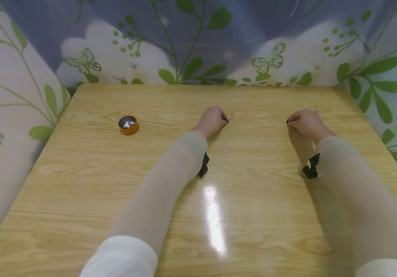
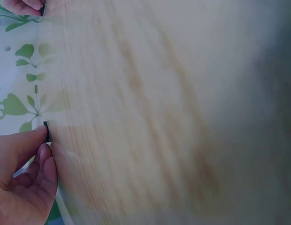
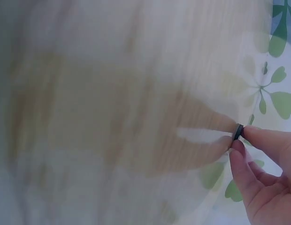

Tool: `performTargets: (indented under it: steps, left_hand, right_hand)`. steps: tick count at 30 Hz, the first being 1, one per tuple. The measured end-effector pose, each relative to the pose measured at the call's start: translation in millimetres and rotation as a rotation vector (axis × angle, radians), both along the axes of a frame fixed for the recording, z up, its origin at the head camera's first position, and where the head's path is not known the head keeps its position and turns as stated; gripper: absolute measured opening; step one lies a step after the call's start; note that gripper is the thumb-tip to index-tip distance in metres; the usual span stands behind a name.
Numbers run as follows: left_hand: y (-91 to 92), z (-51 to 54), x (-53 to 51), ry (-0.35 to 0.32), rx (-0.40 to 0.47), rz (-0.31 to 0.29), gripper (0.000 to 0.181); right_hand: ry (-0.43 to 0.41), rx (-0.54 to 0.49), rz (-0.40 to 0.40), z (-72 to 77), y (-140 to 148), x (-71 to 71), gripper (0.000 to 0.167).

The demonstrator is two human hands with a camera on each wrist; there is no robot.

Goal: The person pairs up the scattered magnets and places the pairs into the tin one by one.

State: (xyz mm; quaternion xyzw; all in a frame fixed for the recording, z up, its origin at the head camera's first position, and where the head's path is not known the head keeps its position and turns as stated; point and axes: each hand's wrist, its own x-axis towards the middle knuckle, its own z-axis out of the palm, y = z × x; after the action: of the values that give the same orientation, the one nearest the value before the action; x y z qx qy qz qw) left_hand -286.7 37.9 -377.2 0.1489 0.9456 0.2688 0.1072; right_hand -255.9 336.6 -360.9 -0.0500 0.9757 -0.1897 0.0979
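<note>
Near the middle of the table's far half, my left hand [image 1: 212, 120] holds a small dark disc [image 1: 226, 121] at its fingertips. The left wrist view shows this disc [image 2: 47, 131] edge-on, by the tips of the thumb and fingers. Further right, my right hand [image 1: 306, 121] pinches another small dark disc [image 1: 287, 122] just over the wood. In the right wrist view that disc [image 3: 238, 131] sits between thumb and fingertip, its edge seen as a thin dark band. The two hands are well apart, and what kind of discs these are cannot be told.
An orange round bowl [image 1: 128, 125] with a shiny metal inside stands on the wooden table [image 1: 254, 215], left of my left hand. Leaf-patterned curtains [image 1: 191, 42] hang behind the table and at its sides. Dark wrist mounts [image 1: 311, 166] protrude below both forearms.
</note>
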Motion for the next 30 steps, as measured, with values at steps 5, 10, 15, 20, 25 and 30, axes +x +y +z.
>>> performTargets:
  steps: [5, 10, 15, 20, 25, 30]
  left_hand:
    - [1.2, 1.4, 0.5, -0.004, -0.008, -0.009, 0.019]
    - [3.2, 3.4, 1.7, -0.013, -0.052, 0.0, 0.014]
    - [8.6, 5.6, 5.3, -0.057, -0.052, -0.027, 0.016]
    - [16.0, 6.3, 7.6, -0.065, -0.042, -0.017, 0.015]
    - [26.6, 5.9, 9.6, -0.078, -0.01, -0.038, 0.014]
    - [39.4, 4.5, 10.9, -0.074, -0.011, -0.075, 0.014]
  right_hand:
    - [-0.002, -0.032, -0.008, -0.1, -8, -2.7, 0.017]
    - [-0.064, -0.072, 0.063, -1.6, -24, -7.0, 0.023]
    - [-0.089, -0.046, 0.088, 1.3, -31, -8.8, 0.021]
    - [-0.112, -0.052, 0.086, 4.5, -32, -10.7, 0.016]
    - [-0.104, -0.072, 0.108, 3.1, -42, -10.8, 0.013]
    - [-0.108, -0.089, 0.138, 1.7, -59, -9.6, 0.013]
